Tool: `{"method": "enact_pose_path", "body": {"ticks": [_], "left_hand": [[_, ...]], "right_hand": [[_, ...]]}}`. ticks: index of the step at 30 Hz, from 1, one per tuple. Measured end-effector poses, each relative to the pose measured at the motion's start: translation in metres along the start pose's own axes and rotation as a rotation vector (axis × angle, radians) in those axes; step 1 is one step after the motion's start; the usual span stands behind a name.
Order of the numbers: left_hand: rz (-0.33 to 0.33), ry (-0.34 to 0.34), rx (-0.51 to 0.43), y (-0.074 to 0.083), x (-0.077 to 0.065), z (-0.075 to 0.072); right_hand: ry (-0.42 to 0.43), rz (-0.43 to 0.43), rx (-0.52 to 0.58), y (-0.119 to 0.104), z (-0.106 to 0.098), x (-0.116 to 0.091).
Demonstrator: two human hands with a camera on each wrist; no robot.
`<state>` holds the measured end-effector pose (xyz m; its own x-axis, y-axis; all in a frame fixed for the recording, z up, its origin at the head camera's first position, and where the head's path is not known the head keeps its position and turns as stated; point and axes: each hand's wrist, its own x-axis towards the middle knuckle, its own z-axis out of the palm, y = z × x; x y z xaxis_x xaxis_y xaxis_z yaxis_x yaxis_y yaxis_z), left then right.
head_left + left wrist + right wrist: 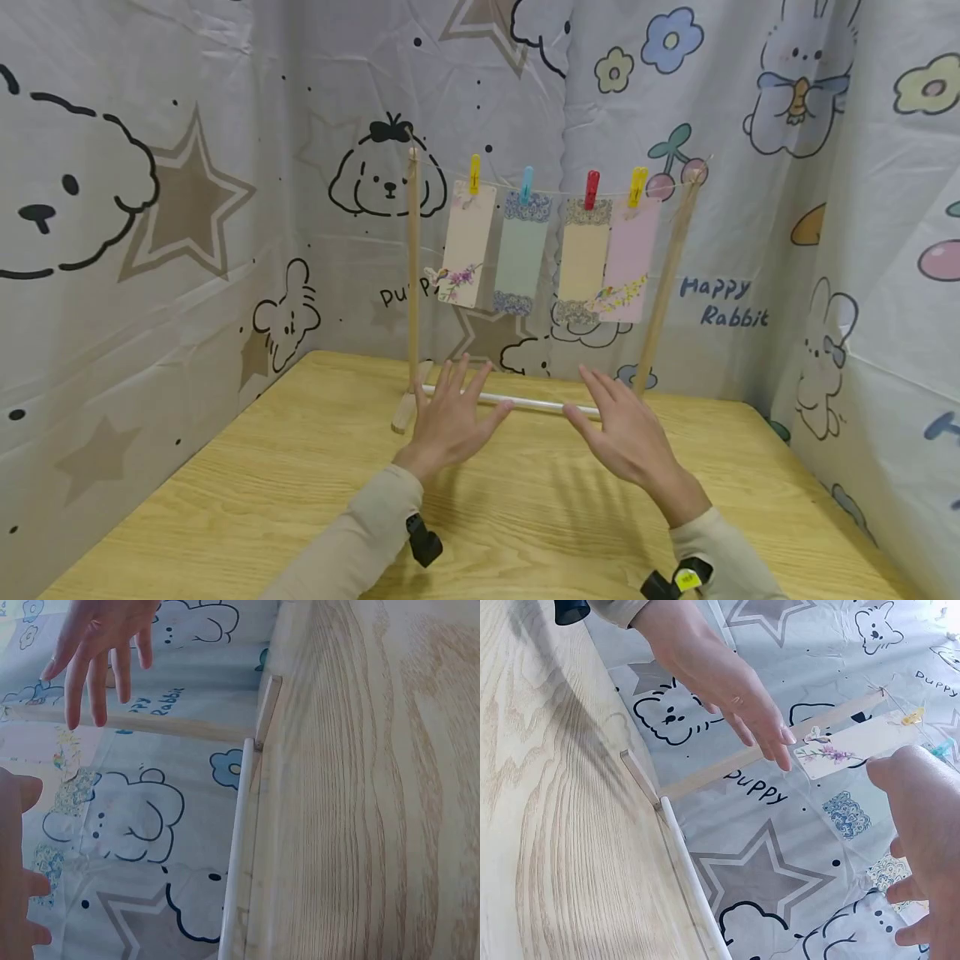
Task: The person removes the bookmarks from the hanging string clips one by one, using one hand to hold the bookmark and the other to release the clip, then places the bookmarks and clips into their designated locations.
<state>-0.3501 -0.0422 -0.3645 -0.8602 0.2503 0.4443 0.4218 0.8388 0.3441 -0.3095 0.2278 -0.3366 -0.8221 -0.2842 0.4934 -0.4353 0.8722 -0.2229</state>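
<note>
In the head view, both hands reach forward with spread fingers, holding nothing. My left hand point(450, 425) is in front of the left wooden post point(414, 275); my right hand point(630, 429) is before the right post point(667, 275). A white rod point(532, 403) joins the posts near the table. Between the post tops runs a string point(558, 190). Clothespins hold paper cards on it: a yellow clothespin point(475, 175) on a cream card point(468, 242), a blue one point(527, 185) on a green card point(521, 258), a red one point(592, 191) on a tan card point(583, 267), and a yellow one point(638, 187) on a pink card point(633, 250).
The stand's left wooden foot point(639, 778) lies on the wood-grain table point(487, 517), towards its back edge. Printed curtains point(360, 75) close in the back and both sides. Each sleeve point(360, 533) carries a black wrist camera point(424, 542).
</note>
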Motion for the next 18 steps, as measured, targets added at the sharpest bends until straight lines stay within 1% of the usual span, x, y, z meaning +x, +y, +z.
{"method": "enact_pose_path", "body": {"ticks": [6, 9, 14, 16, 18], "left_hand": [[-0.011, -0.002, -0.056, -0.001, 0.001, -0.002], [-0.010, -0.016, -0.109, 0.000, 0.002, -0.002], [-0.003, -0.026, -0.254, -0.001, 0.003, -0.006], [-0.002, -0.027, -0.307, -0.001, 0.003, -0.007], [0.001, -0.027, -0.357, -0.002, 0.003, -0.007]], "right_hand": [[-0.003, -0.008, 0.047, 0.003, 0.001, 0.007], [-0.008, -0.009, 0.094, 0.005, 0.000, 0.009], [-0.039, 0.008, 0.290, 0.007, -0.002, 0.014], [-0.059, 0.031, 0.374, 0.008, -0.003, 0.015], [-0.074, 0.060, 0.435, 0.009, -0.003, 0.016]]}}
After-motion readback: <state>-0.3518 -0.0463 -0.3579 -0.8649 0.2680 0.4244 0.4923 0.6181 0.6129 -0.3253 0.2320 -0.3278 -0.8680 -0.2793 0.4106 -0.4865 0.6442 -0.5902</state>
